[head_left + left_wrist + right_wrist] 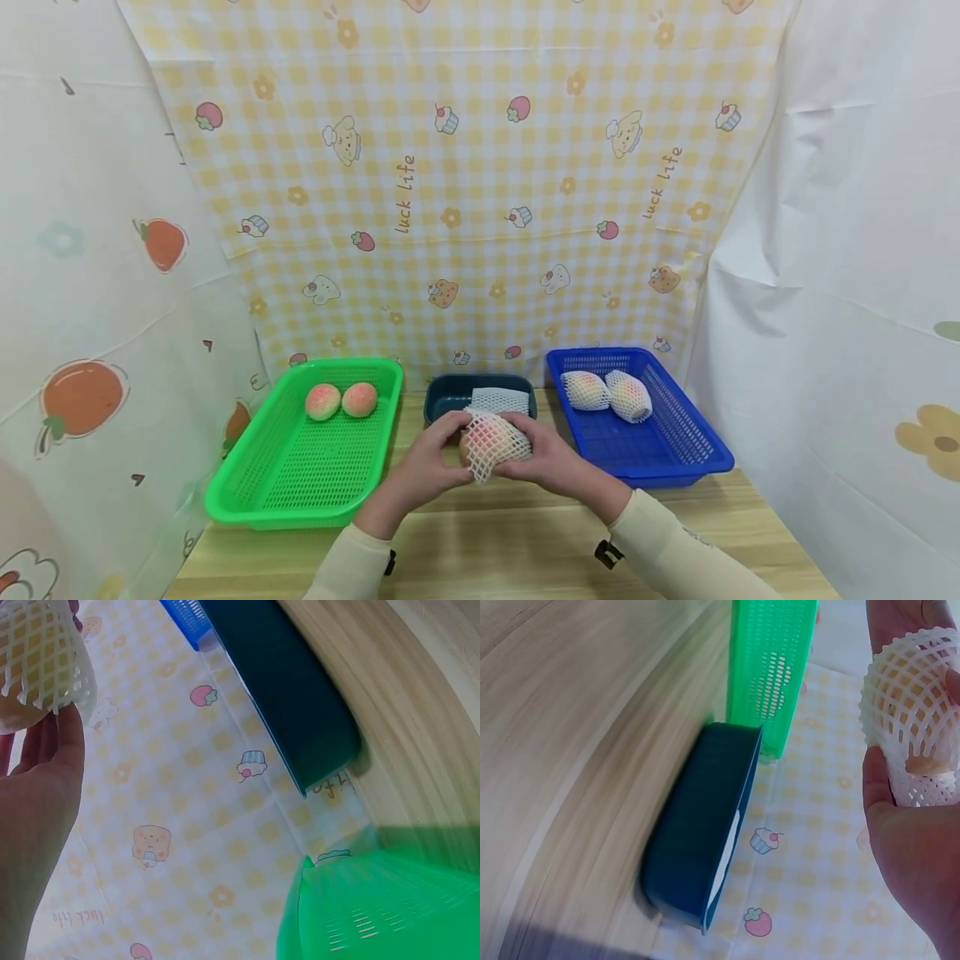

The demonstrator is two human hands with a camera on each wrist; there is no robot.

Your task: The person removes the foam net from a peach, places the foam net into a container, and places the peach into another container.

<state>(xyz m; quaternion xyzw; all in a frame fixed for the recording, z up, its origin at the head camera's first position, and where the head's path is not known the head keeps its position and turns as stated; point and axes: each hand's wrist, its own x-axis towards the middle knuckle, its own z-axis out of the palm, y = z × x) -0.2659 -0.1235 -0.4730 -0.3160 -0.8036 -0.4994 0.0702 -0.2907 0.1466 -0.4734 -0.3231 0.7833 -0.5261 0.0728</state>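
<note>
Between both hands, in front of the dark teal bin, is a peach [487, 437] with a white foam net sleeve [501, 450] over it. My left hand [429, 467] grips its left side, thumb low and fingers on top. On the right, my right hand [551, 457] holds the sleeved peach the same way. In the left wrist view the net's edge [52, 697] lies around the peach, part of whose skin [19, 716] shows bare beside the left fingers. The right wrist view shows the sleeve [911, 705] between the two hands.
A green basket [300, 521] with two bare peaches [341, 401] stands at left. The teal bin [442, 387] in the middle holds flat foam nets [501, 398]. At right, a blue basket [637, 479] contains two net-covered peaches [607, 395]. A patterned cloth [480, 183] hangs behind.
</note>
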